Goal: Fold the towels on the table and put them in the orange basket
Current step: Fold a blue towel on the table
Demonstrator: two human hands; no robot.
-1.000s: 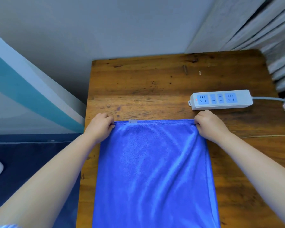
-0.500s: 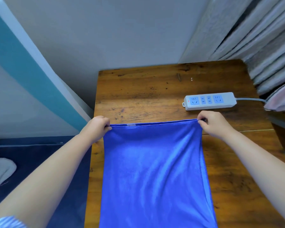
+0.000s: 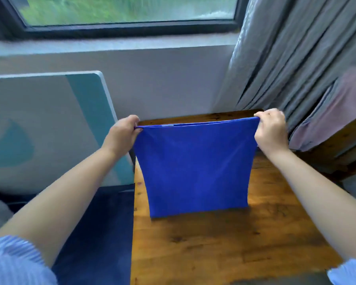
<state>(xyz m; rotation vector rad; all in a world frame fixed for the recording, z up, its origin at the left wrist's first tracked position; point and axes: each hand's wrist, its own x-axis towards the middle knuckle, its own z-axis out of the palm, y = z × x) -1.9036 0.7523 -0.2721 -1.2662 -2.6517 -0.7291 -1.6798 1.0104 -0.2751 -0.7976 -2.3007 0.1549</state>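
Note:
A blue towel (image 3: 195, 167) hangs upright in the air above the wooden table (image 3: 224, 243), stretched flat between both hands. My left hand (image 3: 122, 133) pinches its upper left corner. My right hand (image 3: 270, 128) grips the upper right corner. The towel's lower edge reaches down to about the tabletop; I cannot tell if it touches. No orange basket is in view.
A grey curtain (image 3: 286, 58) hangs at the right behind the table. A white and teal panel (image 3: 49, 124) leans against the wall at the left. A window (image 3: 121, 13) runs along the top. Dark blue floor (image 3: 99, 233) lies left of the table.
Both hands have lifted the towel off the table by its far corners, so it now hangs upright. The view has tilted up; the power strip is hidden behind the towel.

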